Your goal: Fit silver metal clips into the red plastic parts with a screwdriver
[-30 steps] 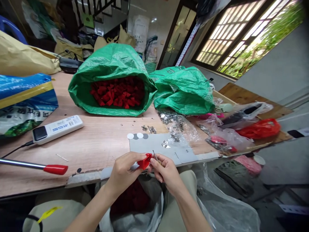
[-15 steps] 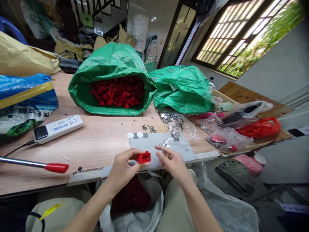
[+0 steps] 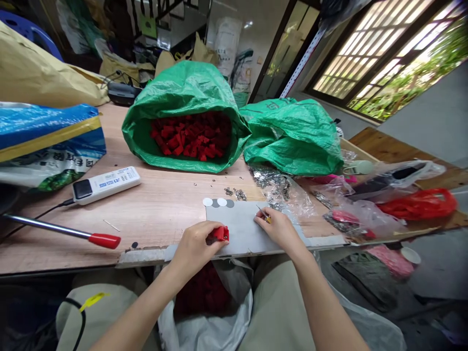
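Between the thumb and fingers of my left hand [image 3: 195, 246] is a small red plastic housing [image 3: 222, 233], its open end facing right. It is held just over the near part of a grey mat [image 3: 234, 222]. My right hand [image 3: 283, 231] is closed round a thin pointed metal tool with a yellow grip [image 3: 268, 219]; its tip points up and left, and its exact kind cannot be made out. This hand is over the mat's right side, close to small metal pieces [image 3: 276, 206] at the mat's far edge. White and grey discs [image 3: 221, 202] line the mat's far left corner.
A green sack [image 3: 183, 87] full of red housings [image 3: 192, 136] lies open at the back, beside another green sack [image 3: 292, 136]. On the left are a white device [image 3: 107, 185] and a red-handled lever [image 3: 104, 240]. A pale bag [image 3: 241, 312] with red pieces hangs below the table edge.
My right hand has moved away from the red housing, toward the metal pieces at the far right. The left hand still holds the housing, now turned slightly. The view has shifted left.
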The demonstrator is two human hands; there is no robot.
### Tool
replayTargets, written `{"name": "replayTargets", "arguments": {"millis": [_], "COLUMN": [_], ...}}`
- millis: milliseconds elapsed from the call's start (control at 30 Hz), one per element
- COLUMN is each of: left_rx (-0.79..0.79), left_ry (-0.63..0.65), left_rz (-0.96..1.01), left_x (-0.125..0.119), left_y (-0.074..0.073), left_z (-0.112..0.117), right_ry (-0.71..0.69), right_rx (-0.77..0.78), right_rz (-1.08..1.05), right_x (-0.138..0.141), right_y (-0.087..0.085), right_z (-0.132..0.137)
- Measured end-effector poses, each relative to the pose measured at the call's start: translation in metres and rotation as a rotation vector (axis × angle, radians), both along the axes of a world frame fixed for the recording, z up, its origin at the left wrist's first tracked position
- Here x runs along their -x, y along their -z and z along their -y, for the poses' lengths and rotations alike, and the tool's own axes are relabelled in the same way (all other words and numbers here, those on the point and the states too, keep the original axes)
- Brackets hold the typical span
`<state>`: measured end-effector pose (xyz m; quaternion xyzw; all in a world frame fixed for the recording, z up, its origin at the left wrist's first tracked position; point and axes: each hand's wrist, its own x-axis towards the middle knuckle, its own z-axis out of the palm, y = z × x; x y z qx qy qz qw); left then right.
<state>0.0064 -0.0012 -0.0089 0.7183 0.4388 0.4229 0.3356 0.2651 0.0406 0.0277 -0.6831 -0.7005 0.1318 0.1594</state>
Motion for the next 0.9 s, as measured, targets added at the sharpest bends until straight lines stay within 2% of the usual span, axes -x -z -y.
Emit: {"name": "replayTargets", "arguments": {"millis": [167, 300, 367, 500, 633, 800, 900], "left_rx": [-0.017, -0.024, -0.031, -0.045, -0.051, -0.044, -0.029], "left_ry": [-0.011, -0.006, -0.003, -0.007, -0.004, -0.006, -0.018], "left_rz": [-0.017, -0.013, -0.013, -0.024, -0.022, -0.019, -0.014], "left_x": [0.0, -0.001, -0.001, -0.001, -0.001, 0.0, 0.0], "left_y": [0.001, 0.001, 0.001, 0.002, 0.002, 0.001, 0.0], "left_z": [0.0, 0.0, -0.001, -0.001, -0.002, -0.001, 0.0], "right_ry": [-0.127, -0.074, -0.105, -0.239, -0.295, -0.245, -0.144], "right_rx": [-0.026, -0.1, -0.127, -0.064, 0.025, 0.158, 0.201], "right_rz": [-0.089, -0.11, -0.104, -0.06, 0.04, 0.099, -0.154], "right_x": [0.0, -0.008, -0.01, -0.008, -0.006, -0.002, 0.013], "right_y": [0.0, 0.007, 0.008, 0.005, -0.002, -0.018, -0.02], "right_z": [0.002, 0.007, 0.009, 0.009, -0.002, -0.011, -0.001]}}
